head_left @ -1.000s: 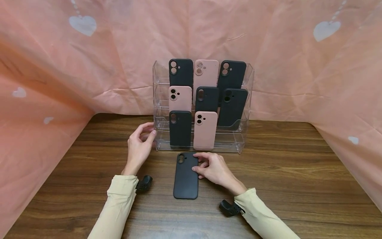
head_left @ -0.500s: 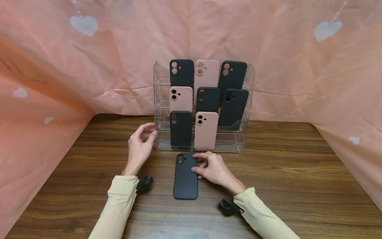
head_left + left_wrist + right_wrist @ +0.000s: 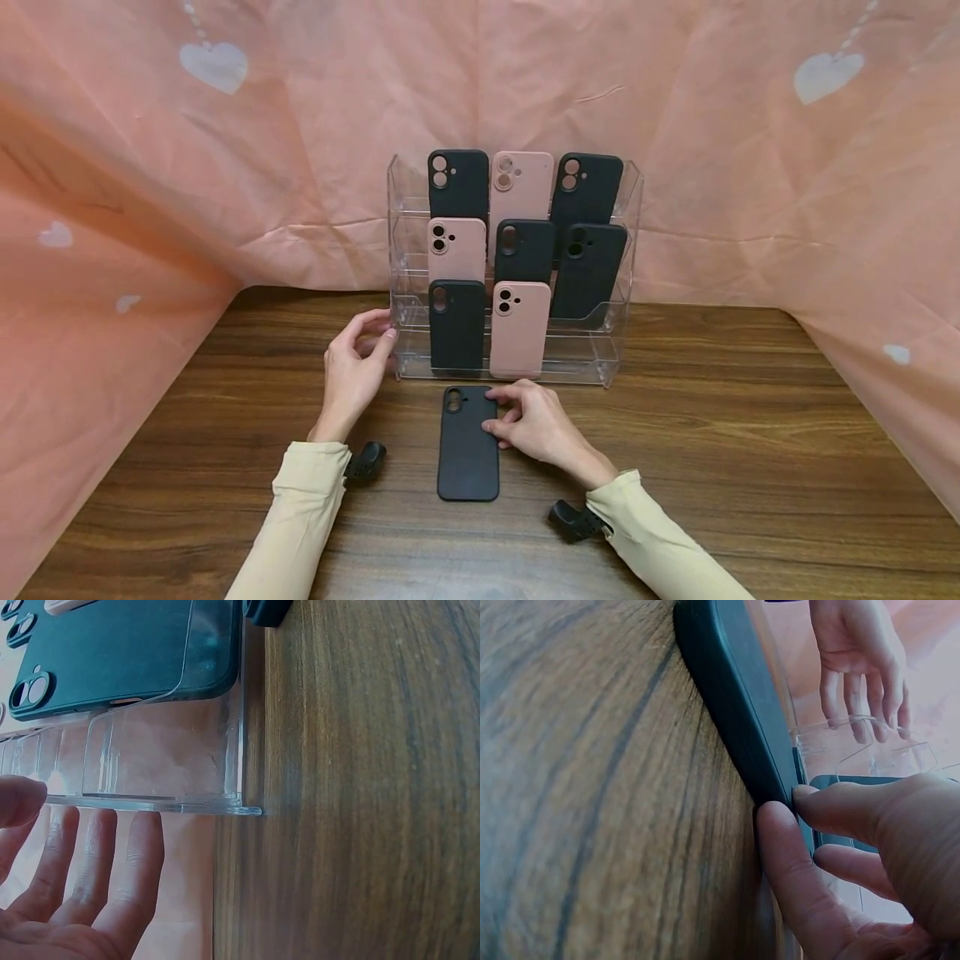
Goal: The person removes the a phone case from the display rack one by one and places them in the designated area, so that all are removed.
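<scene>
A black phone case with a camera cutout lies back up on the wooden table, in front of a clear acrylic stand. My right hand pinches the upper right edge of this case between thumb and fingers; the right wrist view shows the case edge-on and its side wall. At the stand's left side, the fingertips of my left hand touch the side panel. In the left wrist view those fingers meet the panel from outside, with the thumb near its front edge.
Black and pink phone cases stand in three tiers in the stand, among them a black case and a pink case at the front. A pink curtain with white hearts hangs behind and at both sides of the table.
Hands, case and stand keep almost the same places; the whole head view has shifted very slightly.
</scene>
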Tool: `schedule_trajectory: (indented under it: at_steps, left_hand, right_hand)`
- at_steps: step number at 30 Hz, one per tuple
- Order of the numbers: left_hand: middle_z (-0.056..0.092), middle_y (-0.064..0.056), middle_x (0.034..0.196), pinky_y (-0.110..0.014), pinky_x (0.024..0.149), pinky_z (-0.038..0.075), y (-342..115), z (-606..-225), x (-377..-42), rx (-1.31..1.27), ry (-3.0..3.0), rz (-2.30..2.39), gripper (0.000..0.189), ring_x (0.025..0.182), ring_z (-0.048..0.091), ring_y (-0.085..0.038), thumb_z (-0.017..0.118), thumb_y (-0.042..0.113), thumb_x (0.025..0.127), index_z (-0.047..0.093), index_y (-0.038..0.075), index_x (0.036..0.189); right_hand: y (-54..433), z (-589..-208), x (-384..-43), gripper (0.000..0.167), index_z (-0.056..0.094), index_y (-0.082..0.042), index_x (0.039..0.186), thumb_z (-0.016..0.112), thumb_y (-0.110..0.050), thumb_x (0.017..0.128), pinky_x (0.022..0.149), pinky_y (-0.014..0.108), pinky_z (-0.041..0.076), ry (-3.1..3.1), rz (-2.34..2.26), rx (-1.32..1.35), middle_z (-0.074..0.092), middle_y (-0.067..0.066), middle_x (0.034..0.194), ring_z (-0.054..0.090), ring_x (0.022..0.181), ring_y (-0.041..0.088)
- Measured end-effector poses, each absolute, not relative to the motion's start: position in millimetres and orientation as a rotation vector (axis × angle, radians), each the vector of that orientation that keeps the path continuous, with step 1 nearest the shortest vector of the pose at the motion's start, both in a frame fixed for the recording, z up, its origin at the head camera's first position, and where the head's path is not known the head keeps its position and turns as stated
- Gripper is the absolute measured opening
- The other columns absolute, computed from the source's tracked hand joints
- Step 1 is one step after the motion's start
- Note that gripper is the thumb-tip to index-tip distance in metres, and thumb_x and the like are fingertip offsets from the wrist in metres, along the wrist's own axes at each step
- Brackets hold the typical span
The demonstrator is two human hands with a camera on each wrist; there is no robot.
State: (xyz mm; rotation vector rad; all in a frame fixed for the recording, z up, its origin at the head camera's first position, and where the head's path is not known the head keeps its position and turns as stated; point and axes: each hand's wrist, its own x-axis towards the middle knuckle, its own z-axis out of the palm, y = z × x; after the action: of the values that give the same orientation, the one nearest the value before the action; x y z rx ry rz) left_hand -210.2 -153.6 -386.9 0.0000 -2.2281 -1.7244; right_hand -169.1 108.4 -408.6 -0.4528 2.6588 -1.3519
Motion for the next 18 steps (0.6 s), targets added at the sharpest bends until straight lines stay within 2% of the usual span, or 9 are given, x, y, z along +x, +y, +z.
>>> schedule_trajectory:
  at_steps: [12, 18]
  left_hand:
    - [0.071, -0.013, 0.114, -0.041, 0.072, 0.067, -152.2, -385.1, -210.3, -0.018, -2.216, -1.707, 0.027, 0.087, 0.072, -0.002, 0.068, 0.016, 0.098, 0.070, 0.016, 0.125]
    - [0.071, -0.012, 0.115, -0.034, 0.071, 0.067, -153.6, -387.1, -210.8, -0.014, -2.225, -1.701, 0.027, 0.087, 0.072, -0.002, 0.068, 0.016, 0.099, 0.070, 0.016, 0.126]
  right_hand:
    - [106.0, -406.4, -171.3, 0.038, 0.072, -0.002, 0.121, 0.082, -0.009, 0.085, 0.053, 0.021, 0.058, 2.692, -1.354, -0.426, 0.064, 0.014, 0.106, 0.069, 0.059, 0.006]
    - [113.8, -402.0, -172.2, 0.033, 0.072, -0.004, 0.121, 0.078, -0.012, 0.090, 0.055, 0.019, 0.054, 2.745, -1.393, -0.452, 0.067, 0.013, 0.104, 0.069, 0.059, 0.008]
